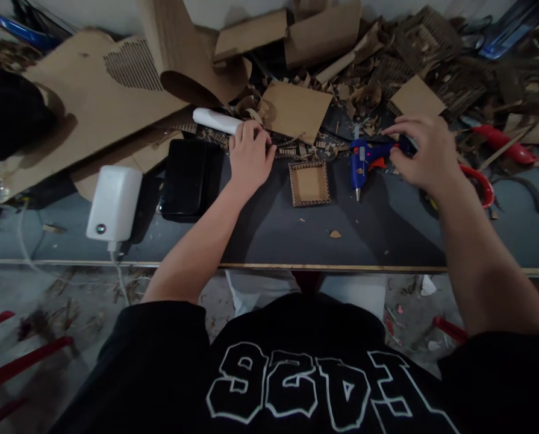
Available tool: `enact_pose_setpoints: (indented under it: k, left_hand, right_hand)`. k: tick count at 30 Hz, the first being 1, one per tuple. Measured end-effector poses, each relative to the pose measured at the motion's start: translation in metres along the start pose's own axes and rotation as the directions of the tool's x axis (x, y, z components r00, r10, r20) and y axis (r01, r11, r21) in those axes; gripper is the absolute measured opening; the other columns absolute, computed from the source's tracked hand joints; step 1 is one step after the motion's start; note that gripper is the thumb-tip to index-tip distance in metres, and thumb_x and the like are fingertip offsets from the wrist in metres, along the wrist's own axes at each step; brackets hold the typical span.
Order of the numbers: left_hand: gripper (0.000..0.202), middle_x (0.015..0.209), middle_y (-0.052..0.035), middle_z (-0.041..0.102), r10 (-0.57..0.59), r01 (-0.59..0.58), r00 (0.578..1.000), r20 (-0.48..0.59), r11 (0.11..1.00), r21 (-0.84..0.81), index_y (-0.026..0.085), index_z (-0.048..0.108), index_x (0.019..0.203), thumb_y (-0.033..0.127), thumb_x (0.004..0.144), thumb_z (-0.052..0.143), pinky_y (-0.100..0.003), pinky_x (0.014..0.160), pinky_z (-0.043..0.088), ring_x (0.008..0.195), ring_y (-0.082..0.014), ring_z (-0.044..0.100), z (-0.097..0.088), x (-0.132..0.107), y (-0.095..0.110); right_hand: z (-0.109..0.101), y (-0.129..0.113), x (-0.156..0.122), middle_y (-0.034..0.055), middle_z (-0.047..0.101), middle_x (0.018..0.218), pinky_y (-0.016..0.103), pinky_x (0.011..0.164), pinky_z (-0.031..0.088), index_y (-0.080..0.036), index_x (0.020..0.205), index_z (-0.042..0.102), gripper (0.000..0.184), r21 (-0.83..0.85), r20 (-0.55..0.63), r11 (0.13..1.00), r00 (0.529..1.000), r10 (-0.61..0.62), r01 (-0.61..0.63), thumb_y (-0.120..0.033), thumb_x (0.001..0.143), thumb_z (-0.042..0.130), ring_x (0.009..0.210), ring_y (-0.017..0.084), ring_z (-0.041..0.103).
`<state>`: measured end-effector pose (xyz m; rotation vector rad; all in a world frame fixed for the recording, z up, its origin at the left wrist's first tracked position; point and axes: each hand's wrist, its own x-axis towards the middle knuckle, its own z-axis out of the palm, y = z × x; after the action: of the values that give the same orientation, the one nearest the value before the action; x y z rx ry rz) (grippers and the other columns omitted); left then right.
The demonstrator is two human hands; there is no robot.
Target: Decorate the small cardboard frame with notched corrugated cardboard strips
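A small square cardboard tray point(309, 184) with corrugated edges lies between my hands on the dark table. My left hand point(251, 154) rests among cardboard scraps, its fingers loosely bent and the thumb apart, beside a white roll point(219, 120). I see nothing held in it. To the right of the tray lies a blue hot glue gun point(359, 160) with an orange trigger, its nozzle pointing toward me. Over its handle end hovers my right hand point(427, 150), with the thumb and index finger spread; whether it touches the handle I cannot tell.
A black box point(185, 178) and a white power bank point(114, 202) with a cable stand on the left. Cardboard sheets point(296, 108) and scraps pile up along the back. Red-handled scissors point(481, 184) and a red tool point(506, 144) lie at the right.
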<state>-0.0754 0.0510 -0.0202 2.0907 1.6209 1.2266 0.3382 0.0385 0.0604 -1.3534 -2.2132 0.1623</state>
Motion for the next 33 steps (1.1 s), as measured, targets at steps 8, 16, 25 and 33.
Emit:
enact_pose_setpoints:
  k: [8, 16, 25, 33]
  left_hand:
    - [0.035, 0.147, -0.0133, 0.063, -0.033, 0.038, 0.999, 0.042, 0.992, -0.117, 0.031, 0.068, 0.09, 0.062, 0.086, 0.084, -0.072, 0.139, 0.028, 0.159, -0.0458, 0.039, -0.008, 0.006, -0.004]
    - [0.035, 0.144, -0.0128, 0.072, -0.221, 0.198, 0.973, 0.07, 0.949, 0.244, 0.028, 0.068, 0.128, 0.029, 0.094, 0.077, -0.06, 0.131, 0.047, 0.144, -0.0386, 0.062, -0.035, 0.004, 0.053]
    - [0.024, 0.109, -0.0079, 0.085, -0.207, 0.209, 0.978, -0.035, 0.939, 0.273, 0.03, 0.078, 0.108, 0.05, 0.094, 0.075, -0.059, 0.111, 0.059, 0.117, -0.037, 0.076, -0.032, 0.009, 0.013]
    - [0.036, 0.117, -0.0053, 0.086, 0.154, -0.151, 0.988, -0.009, 0.977, 0.153, 0.035, 0.074, 0.127, 0.058, 0.11, 0.053, -0.062, 0.123, 0.049, 0.124, -0.032, 0.076, -0.023, -0.014, 0.042]
  right_hand:
    - [-0.006, -0.053, 0.004, 0.0082, 0.081, 0.131, 0.057, 0.117, 0.051, -0.038, 0.106, 0.074, 0.02, -0.008, -0.165, 0.995, 0.981, -0.099, 0.099, -0.029, 0.092, 0.063, 0.13, 0.033, 0.073]
    - [-0.004, -0.044, 0.011, 0.0107, 0.084, 0.122, 0.055, 0.118, 0.05, -0.029, 0.106, 0.076, 0.026, -0.193, -0.267, 0.977, 0.963, 0.036, -0.089, -0.023, 0.085, 0.062, 0.126, 0.033, 0.074]
    - [-0.002, -0.032, -0.007, 0.0117, 0.086, 0.115, 0.056, 0.105, 0.055, -0.029, 0.103, 0.078, 0.021, -0.097, -0.325, 0.995, 0.946, 0.004, -0.038, -0.03, 0.092, 0.06, 0.113, 0.033, 0.078]
    - [0.003, -0.093, -0.005, 0.0074, 0.085, 0.117, 0.051, 0.096, 0.06, -0.031, 0.115, 0.08, 0.027, 0.057, -0.221, 0.988, 0.967, -0.127, 0.143, -0.045, 0.107, 0.058, 0.111, 0.031, 0.078]
